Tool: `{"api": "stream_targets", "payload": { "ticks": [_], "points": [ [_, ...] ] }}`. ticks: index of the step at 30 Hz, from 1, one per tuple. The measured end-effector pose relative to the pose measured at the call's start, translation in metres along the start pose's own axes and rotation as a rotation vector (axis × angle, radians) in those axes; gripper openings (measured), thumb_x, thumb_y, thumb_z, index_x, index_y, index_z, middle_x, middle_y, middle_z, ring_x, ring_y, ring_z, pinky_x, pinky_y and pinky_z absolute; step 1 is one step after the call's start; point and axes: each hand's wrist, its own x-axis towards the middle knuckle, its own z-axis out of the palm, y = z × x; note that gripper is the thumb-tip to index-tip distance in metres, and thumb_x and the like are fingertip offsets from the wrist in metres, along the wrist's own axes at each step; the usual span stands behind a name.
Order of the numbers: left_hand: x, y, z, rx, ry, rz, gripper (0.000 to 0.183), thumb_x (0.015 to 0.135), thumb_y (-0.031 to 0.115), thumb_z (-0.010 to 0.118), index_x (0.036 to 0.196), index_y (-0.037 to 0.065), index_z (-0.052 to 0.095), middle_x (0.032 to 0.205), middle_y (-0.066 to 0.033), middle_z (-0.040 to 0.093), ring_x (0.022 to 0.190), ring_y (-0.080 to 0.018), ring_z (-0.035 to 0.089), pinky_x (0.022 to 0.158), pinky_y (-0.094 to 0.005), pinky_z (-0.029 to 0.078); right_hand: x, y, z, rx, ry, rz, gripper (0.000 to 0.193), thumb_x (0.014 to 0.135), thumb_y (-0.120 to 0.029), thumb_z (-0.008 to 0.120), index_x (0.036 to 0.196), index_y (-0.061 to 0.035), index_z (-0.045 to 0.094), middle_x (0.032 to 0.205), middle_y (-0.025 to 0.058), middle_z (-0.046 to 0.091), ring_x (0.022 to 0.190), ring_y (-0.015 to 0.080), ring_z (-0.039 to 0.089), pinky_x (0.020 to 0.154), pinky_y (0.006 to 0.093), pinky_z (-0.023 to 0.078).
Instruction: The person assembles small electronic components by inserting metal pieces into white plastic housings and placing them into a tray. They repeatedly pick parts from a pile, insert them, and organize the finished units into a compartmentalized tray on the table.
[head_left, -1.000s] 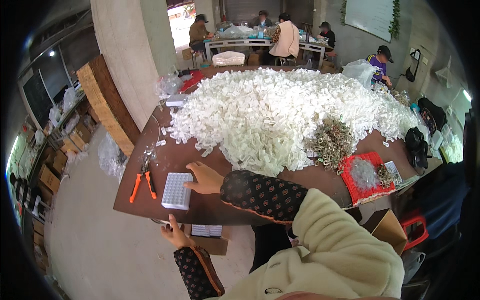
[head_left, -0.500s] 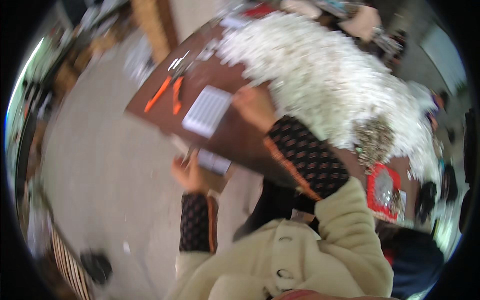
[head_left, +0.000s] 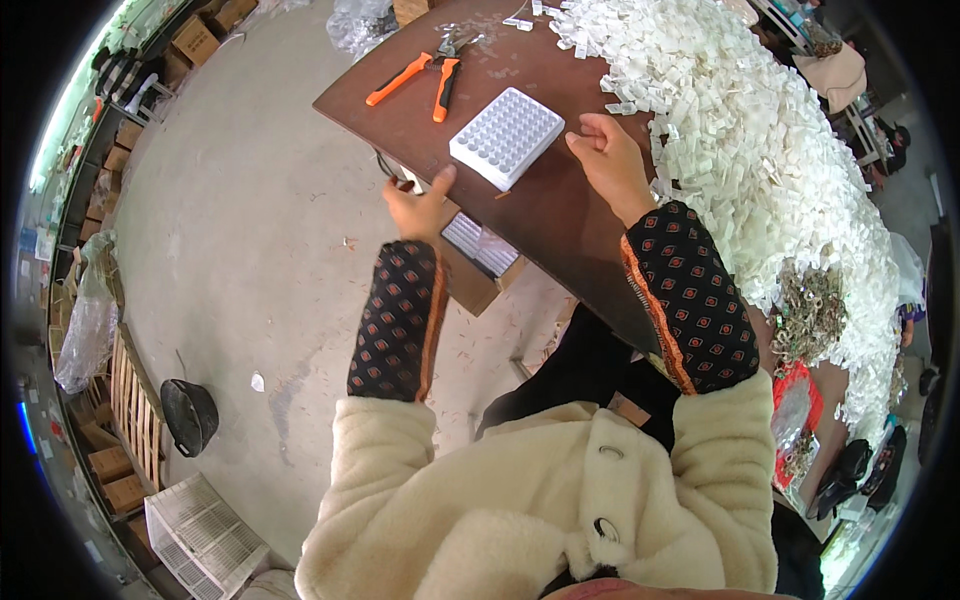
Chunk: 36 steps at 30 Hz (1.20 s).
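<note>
A white block-shaped tray [head_left: 505, 138] with rows of round hollows lies on the brown table [head_left: 400, 130]. Just right of it is my right hand [head_left: 612, 165], its fingers loosely bent and the thumb a little apart; I see nothing in them. My left hand [head_left: 418, 210] is at the table's near left edge, thumb and forefinger spread. A small white piece [head_left: 411, 180] shows between them, though whether the hand touches it I cannot tell. Under the edge, beside that hand, an open carton [head_left: 470, 285] holds similar white trays [head_left: 480, 243].
Orange-handled pliers [head_left: 425, 75] lie behind the tray. A large heap of small clear plastic pieces [head_left: 740, 140] covers the table's right side, with a pile of small metal parts [head_left: 808, 310] and a red bag [head_left: 797, 400] nearer me. A black bucket [head_left: 188, 415] lies on the floor.
The view has shifted and sharpened, so the table appears higher and further right. My right hand has come slightly away from the tray's edge. My left hand has moved up from the carton toward the table edge.
</note>
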Motion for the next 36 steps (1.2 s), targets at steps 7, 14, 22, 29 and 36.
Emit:
{"api": "stream_targets", "payload": {
  "ticks": [7,14,22,29,36],
  "points": [
    [0.002,-0.004,-0.019,-0.604,-0.194,-0.149,0.061,0.093,0.033,0.067,0.134,-0.007,0.045,0.118,-0.0166,0.058,0.107,-0.0274,0.057,0.087,-0.0385,0.051,-0.046,-0.052,0.035,-0.013,-0.285,-0.573,0.026,0.09,-0.005,0.057,0.116,-0.0017,0.059,0.11,0.0164,0.064,0.097,0.035,0.063,0.079,0.0438,0.052],
    [-0.004,-0.01,-0.017,-0.931,-0.265,-0.337,0.043,0.106,0.033,0.037,0.124,-0.002,0.055,0.121,-0.0134,0.061,0.114,-0.0274,0.057,0.104,-0.0431,0.042,-0.057,-0.043,0.134,-0.314,-0.276,-0.696,0.05,0.094,-0.019,0.055,0.132,0.0114,0.042,0.139,0.0311,0.045,0.135,0.0428,0.042,0.112,0.0453,0.035],
    [0.007,-0.027,-0.034,-0.931,-0.418,-0.267,0.037,0.104,0.026,0.04,0.129,0.004,0.054,0.127,-0.0122,0.059,0.118,-0.0281,0.056,0.104,-0.0423,0.044,-0.077,-0.06,0.135,-0.01,-0.493,-0.54,0.03,0.089,-0.01,0.054,0.115,0.0032,0.053,0.119,0.0228,0.058,0.115,0.0397,0.054,0.098,0.0456,0.041],
    [-0.012,-0.103,-0.052,-1.099,-0.689,-0.331,0.034,0.103,0.021,0.047,0.129,0.001,0.054,0.118,-0.011,0.06,0.107,-0.0224,0.057,0.095,-0.0381,0.048,-0.146,-0.071,0.07,0.402,-0.413,-0.398,0.017,0.09,-0.014,0.056,0.104,-0.005,0.052,0.094,0.0193,0.059,0.086,0.0414,0.062,0.073,0.0478,0.05],
    [-0.193,-0.028,0.025,-1.071,-1.145,-0.568,0.034,0.104,0.022,0.049,0.13,0.0,0.054,0.109,-0.0109,0.061,0.097,-0.0203,0.057,0.087,-0.0352,0.049,-0.253,-0.05,-0.071,0.087,0.1,-0.745,0.026,0.083,-0.001,0.063,0.109,-0.0028,0.066,0.108,0.0123,0.067,0.087,0.029,0.067,0.071,0.0365,0.056]
  ]
}}
